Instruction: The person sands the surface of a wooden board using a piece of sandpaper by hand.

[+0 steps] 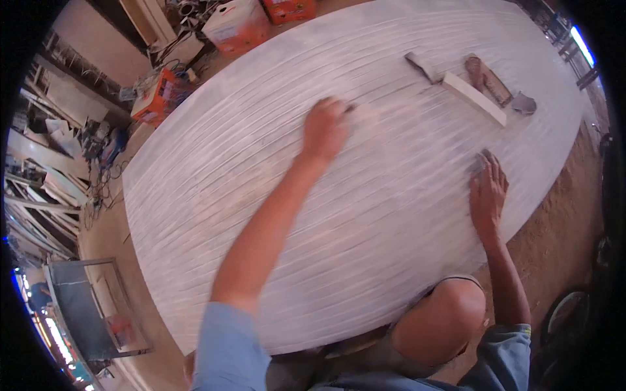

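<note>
A large pale panel with long parallel grooves lies flat under both hands. My left hand is over its upper middle, fingers curled together and slightly blurred. A small dark bit shows at those fingertips, too small to name. My right hand rests on the panel's right part with fingers stretched forward, and a dark patch shows beside the fingertips. Beyond it lie a pale wood strip, a brown-edged block, a folded dark piece and a small grey scrap.
Orange-and-white boxes stand on the floor beyond the panel, with another orange box at the left. Boards and offcuts are stacked along the left side, near cables and tools. A dark framed panel stands at lower left. My bent knee is against the near edge.
</note>
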`<control>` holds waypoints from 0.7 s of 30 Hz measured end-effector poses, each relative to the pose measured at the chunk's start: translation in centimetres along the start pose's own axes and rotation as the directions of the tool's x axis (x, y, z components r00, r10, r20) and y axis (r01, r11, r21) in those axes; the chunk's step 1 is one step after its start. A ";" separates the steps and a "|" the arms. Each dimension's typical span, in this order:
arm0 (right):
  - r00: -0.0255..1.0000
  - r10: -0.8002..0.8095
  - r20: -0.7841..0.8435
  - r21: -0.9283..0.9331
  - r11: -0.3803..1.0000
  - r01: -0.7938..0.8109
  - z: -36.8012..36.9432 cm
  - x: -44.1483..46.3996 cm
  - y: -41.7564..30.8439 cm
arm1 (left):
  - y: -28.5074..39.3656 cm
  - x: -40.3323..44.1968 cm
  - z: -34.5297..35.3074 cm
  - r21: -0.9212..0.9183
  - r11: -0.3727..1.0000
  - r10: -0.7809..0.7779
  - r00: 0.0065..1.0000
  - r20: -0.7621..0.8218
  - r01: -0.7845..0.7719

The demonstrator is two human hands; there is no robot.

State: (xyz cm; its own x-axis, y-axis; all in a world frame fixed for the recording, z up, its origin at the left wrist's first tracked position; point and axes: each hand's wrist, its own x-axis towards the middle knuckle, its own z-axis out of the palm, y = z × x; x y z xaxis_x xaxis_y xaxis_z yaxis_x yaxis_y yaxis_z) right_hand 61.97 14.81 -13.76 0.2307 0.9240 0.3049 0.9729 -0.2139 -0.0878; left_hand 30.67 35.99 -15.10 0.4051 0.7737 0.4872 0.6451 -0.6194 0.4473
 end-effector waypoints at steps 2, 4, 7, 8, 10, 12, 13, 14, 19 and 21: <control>0.999 -0.032 -0.023 -0.015 0.999 0.031 -0.4 -0.2 0.2 | 3.3 4.4 5.1 -0.025 0.999 -0.023 0.997 -0.076 0.022; 1.000 -0.021 -0.018 0.063 0.998 0.022 -0.6 -0.1 0.2 | 3.5 4.8 4.8 -0.025 1.000 0.010 0.997 -0.077 -0.012; 1.000 -0.022 0.001 0.043 0.999 0.022 -0.2 -0.2 0.5 | -0.5 -0.4 -0.9 -0.025 0.999 0.040 0.998 0.041 -0.039; 1.000 -0.008 0.018 0.005 1.000 0.008 0.3 -0.3 0.7 | -2.5 -3.8 -4.7 0.012 1.000 -0.008 0.999 0.050 0.007; 0.999 -0.021 0.027 0.031 0.999 0.020 0.7 -0.4 0.7 | -6.6 -10.7 -13.5 0.184 0.980 -0.093 0.989 0.114 0.071; 1.000 -0.020 -0.024 0.055 0.998 0.021 0.1 -0.2 0.1 | -12.4 -18.0 -21.1 0.301 0.941 -0.198 0.972 0.127 0.153; 0.999 -0.022 -0.024 0.002 1.000 0.023 0.4 -0.1 0.1 | -13.2 -20.4 -24.6 0.315 0.907 -0.328 0.937 0.117 0.278; 0.999 -0.026 -0.018 0.005 1.000 0.026 0.4 -0.2 0.0 | -13.3 -21.8 -26.5 0.324 0.858 -0.451 0.887 0.103 0.399; 1.000 -0.029 -0.011 -0.005 1.000 0.029 0.4 -0.1 -0.1 | -10.4 -16.1 -16.7 0.157 0.967 -0.206 0.978 0.026 0.200; 0.999 -0.037 -0.028 -0.008 0.999 0.037 0.3 -0.1 -0.3 | -7.6 -10.8 -10.2 0.133 0.979 -0.156 0.988 -0.018 0.157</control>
State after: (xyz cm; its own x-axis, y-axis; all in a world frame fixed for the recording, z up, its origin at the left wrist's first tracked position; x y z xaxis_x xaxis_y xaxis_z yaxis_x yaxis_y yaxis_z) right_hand 61.61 14.87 -14.02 0.1944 0.9221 0.3347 0.9809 -0.1820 -0.0685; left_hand 14.81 30.99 -16.15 0.2879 0.8583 0.4248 0.7809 -0.4672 0.4147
